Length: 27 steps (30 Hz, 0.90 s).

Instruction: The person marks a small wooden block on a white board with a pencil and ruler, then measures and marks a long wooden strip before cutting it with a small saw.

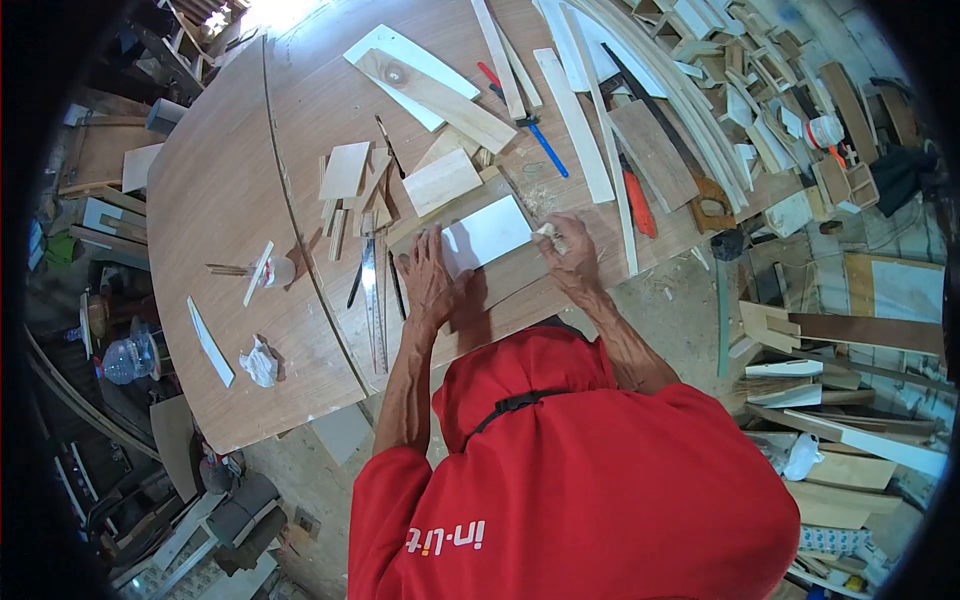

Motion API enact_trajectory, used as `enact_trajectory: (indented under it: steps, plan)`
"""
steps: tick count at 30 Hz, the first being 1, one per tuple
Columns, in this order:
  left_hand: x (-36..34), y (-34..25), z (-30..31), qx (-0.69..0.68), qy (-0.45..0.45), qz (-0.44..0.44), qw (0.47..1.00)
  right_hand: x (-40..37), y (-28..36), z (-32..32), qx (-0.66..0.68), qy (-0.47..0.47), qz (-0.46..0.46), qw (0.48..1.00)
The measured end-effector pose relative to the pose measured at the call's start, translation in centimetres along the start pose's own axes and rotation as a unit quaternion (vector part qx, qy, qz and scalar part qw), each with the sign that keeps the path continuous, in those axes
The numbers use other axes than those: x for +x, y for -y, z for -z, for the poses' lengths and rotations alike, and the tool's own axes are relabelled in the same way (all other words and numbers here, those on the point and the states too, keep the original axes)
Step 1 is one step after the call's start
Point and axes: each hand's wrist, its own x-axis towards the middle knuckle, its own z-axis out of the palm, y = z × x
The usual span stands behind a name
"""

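My left hand [430, 280] lies at the left end of a white rectangular panel [490, 236], fingers spread over the wooden board beneath and thumb by the panel's lower left corner. At the panel's right end, my right hand [570, 256] has its fingers closed around a small pale wad [546, 232], perhaps cloth; its material is unclear. The panel rests on a light wooden board [520, 275] near the table's front edge. A metal ruler [374, 300] is left of my left hand. Just beyond the panel sits a pale wood block [441, 182].
On the wooden table [220, 150] are small wood pieces [345, 172], a cup [277, 270], crumpled paper [260, 362], a blue-and-red clamp [545, 148], long strips [573, 125] and a handsaw [711, 205]. Wood offcuts [770, 70] pile up at right. Red clothing fills the lower middle.
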Motion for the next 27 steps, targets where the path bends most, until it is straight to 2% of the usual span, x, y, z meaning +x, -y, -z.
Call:
enact_trajectory:
  steps: [1,3,4,5,6,7,9,10,12,13,15,17,20,22,23,25,27]
  plan:
    - [0.2,-0.4,0.6,0.000,0.001,-0.001,1.000,-0.4,-0.3,0.5,0.000,-0.001,-0.001,1.000]
    - [0.6,-0.8,1.3,0.007,-0.002,0.033,0.999,-1.2,-1.1,1.4,0.011,-0.010,-0.139,0.990]
    - [0.8,-0.8,1.3,0.008,-0.002,0.032,0.999,-1.5,-1.6,1.6,-0.006,-0.042,-0.095,0.995]
    - [0.9,-0.6,1.3,-0.081,-0.034,0.016,0.996,-1.9,-2.0,2.0,-0.005,-0.042,-0.095,0.995]
    - [1.1,-0.4,1.4,-0.169,-0.067,0.000,0.983,-2.2,-2.0,2.3,0.042,-0.046,-0.154,0.986]
    - [1.2,0.0,1.3,-0.168,-0.067,0.001,0.984,-2.5,-2.0,2.5,0.090,-0.049,-0.212,0.972]
    - [1.2,0.8,0.8,-0.188,-0.115,-0.120,0.968,-2.9,-1.8,2.9,0.090,-0.069,-0.199,0.973]
    - [0.9,0.9,0.5,-0.187,-0.115,-0.119,0.968,-2.9,-1.7,3.1,0.083,-0.073,-0.199,0.974]
    - [-0.3,0.9,-0.3,-0.110,-0.183,-0.203,0.956,-2.9,-1.2,3.5,0.076,-0.074,-0.201,0.974]
    - [-0.8,0.9,-0.4,-0.110,-0.184,-0.201,0.956,-2.7,-0.7,3.7,0.050,-0.069,-0.198,0.977]
    - [-1.8,1.1,-0.8,-0.068,-0.155,-0.255,0.952,-2.5,-0.7,3.7,0.024,-0.061,-0.194,0.979]
    - [-2.7,1.1,-1.8,-0.088,-0.124,-0.232,0.961,-2.6,-1.3,3.3,0.099,-0.057,-0.226,0.968]
    - [-3.7,1.2,-2.3,-0.068,-0.170,-0.188,0.965,-2.8,-1.6,3.0,0.105,-0.047,-0.221,0.968]
    - [-4.2,1.7,-2.4,-0.135,-0.186,-0.118,0.966,-2.8,-1.5,2.8,0.103,-0.045,-0.216,0.970]
    - [-4.4,1.9,-2.5,-0.134,-0.188,-0.114,0.966,-2.9,-1.5,2.7,0.099,-0.048,-0.213,0.971]
    - [-4.7,2.1,-2.5,-0.183,-0.233,-0.025,0.955,-3.1,-1.8,2.7,0.102,-0.043,-0.209,0.972]
    - [-4.9,2.4,-2.4,-0.187,-0.247,-0.019,0.950,-3.4,-1.7,2.7,0.104,-0.042,-0.206,0.972]
